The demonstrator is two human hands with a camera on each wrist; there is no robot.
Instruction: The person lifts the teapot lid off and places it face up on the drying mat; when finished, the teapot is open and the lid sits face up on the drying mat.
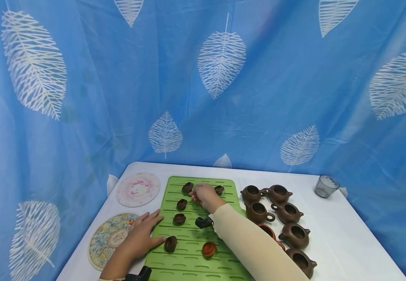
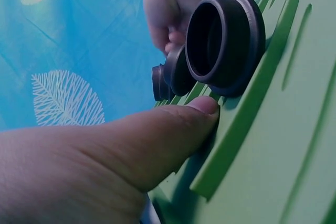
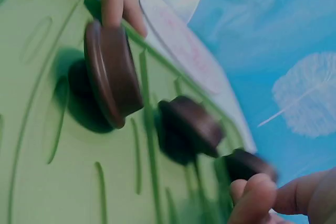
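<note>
Several dark brown teapot lids lie tipped on a green ridged mat, along with a reddish lid. At the far end, my right hand pinches the edge of a brown lid between thumb and fingertips, partly hiding it in the right wrist view. Another brown lid lies beyond that hand. My left hand rests flat with fingers spread at the mat's left edge. Its thumb points at the nearest brown lid, its tip right beside the rim.
Several brown teapots without lids stand right of the mat, with reddish ones partly behind my right sleeve. A glass is at the far right corner. A pink-patterned round mat and a floral one lie left.
</note>
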